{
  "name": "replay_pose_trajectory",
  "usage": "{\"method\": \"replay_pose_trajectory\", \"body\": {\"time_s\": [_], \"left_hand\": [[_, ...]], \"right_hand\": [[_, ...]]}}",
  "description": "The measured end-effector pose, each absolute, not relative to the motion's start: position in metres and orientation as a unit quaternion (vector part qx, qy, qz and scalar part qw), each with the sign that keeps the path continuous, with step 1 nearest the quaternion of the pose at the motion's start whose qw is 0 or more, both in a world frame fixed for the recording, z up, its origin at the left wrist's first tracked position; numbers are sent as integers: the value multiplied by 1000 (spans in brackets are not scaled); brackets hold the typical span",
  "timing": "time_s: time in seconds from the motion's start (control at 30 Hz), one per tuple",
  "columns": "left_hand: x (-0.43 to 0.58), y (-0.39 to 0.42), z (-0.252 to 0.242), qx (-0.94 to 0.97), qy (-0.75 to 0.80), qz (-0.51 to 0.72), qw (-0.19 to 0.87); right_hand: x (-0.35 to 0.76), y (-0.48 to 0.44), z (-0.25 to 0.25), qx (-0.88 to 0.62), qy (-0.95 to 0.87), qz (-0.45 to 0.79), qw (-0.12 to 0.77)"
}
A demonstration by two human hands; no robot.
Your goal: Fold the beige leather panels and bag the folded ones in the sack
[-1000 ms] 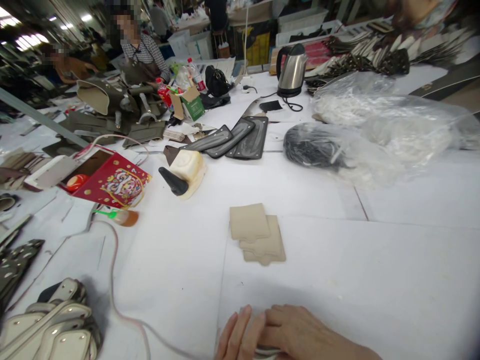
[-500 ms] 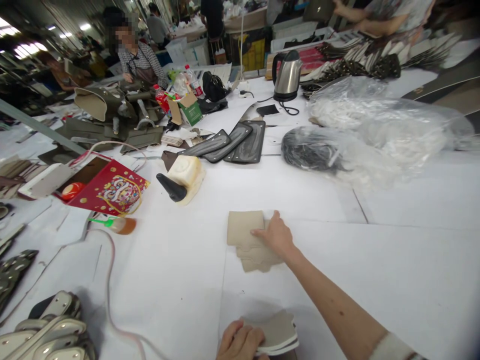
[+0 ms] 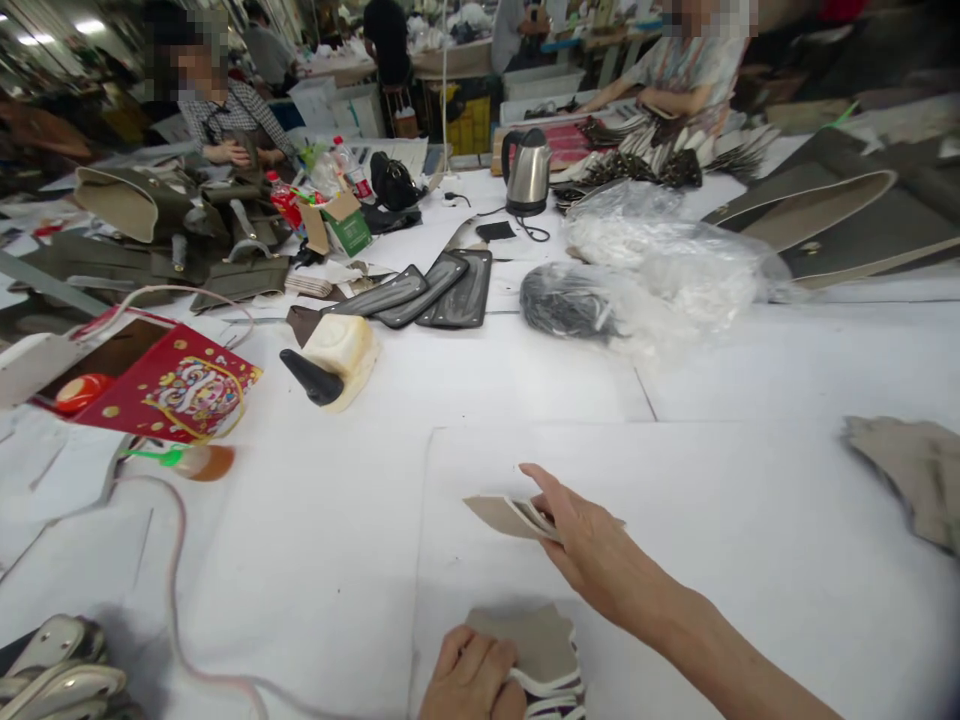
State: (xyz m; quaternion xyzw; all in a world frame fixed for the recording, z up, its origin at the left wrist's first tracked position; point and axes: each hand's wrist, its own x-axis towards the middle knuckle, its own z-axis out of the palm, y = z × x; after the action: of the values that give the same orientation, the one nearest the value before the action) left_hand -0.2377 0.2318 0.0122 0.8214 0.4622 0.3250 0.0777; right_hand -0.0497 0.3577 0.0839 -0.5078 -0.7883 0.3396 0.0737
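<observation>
At the bottom of the head view, my left hand (image 3: 474, 672) is closed over a stack of grey-beige leather pieces (image 3: 534, 638) with wavy cut edges and pale layered sides. Above it, my right hand (image 3: 596, 540) grips a few thin beige leather pieces (image 3: 501, 514), which are tilted up off the white table (image 3: 337, 540). Its thumb is on the near side and part of the pieces is hidden behind the fingers. More grey-beige leather pieces (image 3: 911, 470) lie in a pile at the right edge.
On the left are a red gift box (image 3: 187, 385), a bottle of amber liquid with a green nozzle (image 3: 202, 461) and a hose (image 3: 180, 570). A cream block with a black cone (image 3: 345, 350), dark panels (image 3: 457, 290), plastic bags (image 3: 667, 280) and a kettle (image 3: 528, 175) stand farther back. Co-workers are behind.
My right hand has lifted the beige leather pieces that lay fanned on the table. The view has turned right, bringing the pile at the right edge into sight. My left hand stays on its stack.
</observation>
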Motion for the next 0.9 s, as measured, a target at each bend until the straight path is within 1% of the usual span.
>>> {"method": "replay_pose_trajectory", "body": {"time_s": [0.1, 0.2, 0.27, 0.33, 0.43, 0.5, 0.63, 0.7, 0.77, 0.9], "left_hand": [[-209, 223, 26, 815, 423, 386, 89], [-182, 208, 47, 845, 372, 355, 146], [-167, 195, 59, 868, 327, 334, 167], [-155, 180, 66, 885, 284, 316, 193], [-140, 156, 66, 899, 233, 279, 244], [-129, 138, 61, 908, 201, 256, 262], [-106, 102, 45, 909, 172, 264, 273], [-96, 87, 36, 892, 216, 258, 302], [-86, 76, 27, 885, 261, 235, 304], [-67, 73, 13, 924, 243, 223, 191]], "right_hand": [[-25, 307, 98, -484, -838, 249, 19], [-6, 255, 108, -465, -864, 192, -22], [4, 223, 115, -473, -862, 178, -40], [15, 196, 123, -504, -839, 195, -69], [33, 157, 130, -564, -770, 271, -122], [44, 132, 128, -601, -720, 321, -133], [61, 93, 117, -657, -625, 410, -101], [70, 85, 114, -678, -578, 448, -79], [80, 81, 113, -693, -545, 469, -53], [109, 77, 117, -692, -534, 486, 21]]}}
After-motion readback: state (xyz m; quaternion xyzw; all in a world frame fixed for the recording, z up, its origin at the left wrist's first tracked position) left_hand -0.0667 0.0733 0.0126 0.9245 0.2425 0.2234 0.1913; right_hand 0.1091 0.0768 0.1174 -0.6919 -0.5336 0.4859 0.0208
